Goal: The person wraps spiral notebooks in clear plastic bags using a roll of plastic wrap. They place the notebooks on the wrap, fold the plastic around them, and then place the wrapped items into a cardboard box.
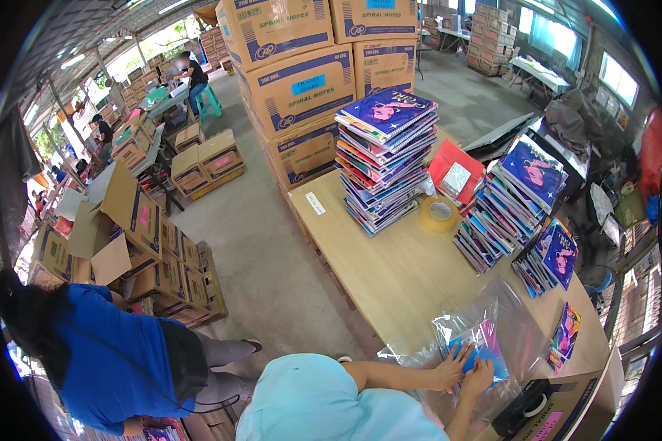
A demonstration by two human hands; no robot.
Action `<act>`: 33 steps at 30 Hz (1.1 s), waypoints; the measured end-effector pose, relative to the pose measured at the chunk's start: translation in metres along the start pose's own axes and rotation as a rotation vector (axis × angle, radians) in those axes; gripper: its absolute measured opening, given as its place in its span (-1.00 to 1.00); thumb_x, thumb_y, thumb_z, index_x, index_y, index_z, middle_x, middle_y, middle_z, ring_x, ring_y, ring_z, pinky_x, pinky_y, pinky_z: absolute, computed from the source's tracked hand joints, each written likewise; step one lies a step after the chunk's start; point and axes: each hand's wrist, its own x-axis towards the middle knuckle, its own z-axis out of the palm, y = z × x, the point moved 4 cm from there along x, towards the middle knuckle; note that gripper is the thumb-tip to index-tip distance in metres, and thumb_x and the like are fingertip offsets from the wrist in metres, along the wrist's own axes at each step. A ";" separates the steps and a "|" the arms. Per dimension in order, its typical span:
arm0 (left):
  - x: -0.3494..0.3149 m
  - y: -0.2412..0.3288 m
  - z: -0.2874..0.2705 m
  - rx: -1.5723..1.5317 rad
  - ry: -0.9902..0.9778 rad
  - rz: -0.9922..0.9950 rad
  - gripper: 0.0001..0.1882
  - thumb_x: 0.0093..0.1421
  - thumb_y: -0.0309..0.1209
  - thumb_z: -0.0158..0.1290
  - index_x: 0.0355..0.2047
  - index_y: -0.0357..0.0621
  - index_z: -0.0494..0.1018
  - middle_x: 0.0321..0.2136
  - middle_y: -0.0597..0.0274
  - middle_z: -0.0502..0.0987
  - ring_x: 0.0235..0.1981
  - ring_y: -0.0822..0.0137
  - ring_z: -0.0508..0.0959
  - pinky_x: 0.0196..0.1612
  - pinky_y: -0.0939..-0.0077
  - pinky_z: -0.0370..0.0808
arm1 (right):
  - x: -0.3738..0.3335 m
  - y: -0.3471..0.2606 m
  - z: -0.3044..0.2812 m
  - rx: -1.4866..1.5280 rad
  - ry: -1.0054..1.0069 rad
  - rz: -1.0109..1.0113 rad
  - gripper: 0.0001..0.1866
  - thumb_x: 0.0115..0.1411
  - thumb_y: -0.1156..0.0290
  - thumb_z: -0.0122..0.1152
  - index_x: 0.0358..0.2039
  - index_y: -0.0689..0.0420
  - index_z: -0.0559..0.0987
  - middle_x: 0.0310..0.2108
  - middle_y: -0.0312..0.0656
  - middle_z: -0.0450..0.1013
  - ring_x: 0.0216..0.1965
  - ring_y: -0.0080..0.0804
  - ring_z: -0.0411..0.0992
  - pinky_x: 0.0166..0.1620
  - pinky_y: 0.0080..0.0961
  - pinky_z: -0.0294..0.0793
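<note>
A clear plastic bag (518, 345) lies on the near end of the wooden table. Under or inside the film is a notebook with a blue and pink cover (495, 360); I cannot tell whether it is fully inside. My left hand (454, 370) rests on its blue part with the fingers stretched out. Close beside it, my right hand (479, 377) is closed, fingers curled at the cover; what they grip is hidden. Beyond the bag stand tall stacks of spiral notebooks (387, 162), more leaning stacks (504, 209) and a shorter pile (543, 257).
A roll of yellowish tape (439, 213) sits beside the tall stack, near a red folder (454, 173). Large cartons (294, 92) rise behind the table (368, 272). An opened carton (136, 213) stands left, by a person in blue (110, 353). A black tape dispenser (524, 411) is near my right arm.
</note>
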 end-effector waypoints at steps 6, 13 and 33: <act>0.012 -0.001 0.014 -0.008 0.065 -0.054 0.02 -0.19 0.11 0.20 0.20 -0.31 0.23 0.30 -0.56 -0.30 0.32 -0.52 -0.28 0.20 -0.53 -0.19 | 0.000 -0.005 0.004 -0.064 -0.055 -0.007 -0.92 -0.13 0.59 0.22 -0.52 0.22 0.59 -0.55 -0.07 0.34 -0.44 -0.09 0.36 -0.39 -0.20 0.31; 0.018 0.003 0.006 0.009 0.021 -0.106 0.11 -0.20 0.14 0.24 0.26 -0.29 0.14 0.30 -0.54 -0.30 0.31 -0.53 -0.27 0.16 -0.60 -0.19 | 0.005 0.000 0.011 -0.013 -0.039 -0.015 -0.89 -0.16 0.46 0.25 -0.54 0.07 0.66 -0.53 -0.15 0.40 -0.39 -0.13 0.42 -0.35 -0.23 0.38; -0.014 -0.022 -0.107 -0.007 0.198 0.196 -0.25 -0.10 -0.30 0.31 0.16 0.28 0.34 0.32 0.29 0.12 0.38 0.00 -0.02 0.20 -0.51 -0.07 | -0.032 -0.031 0.002 -0.328 -0.300 -0.158 -0.34 -0.03 0.33 0.19 0.06 0.45 0.32 -0.04 0.21 0.28 0.02 0.08 0.24 0.14 -0.05 0.22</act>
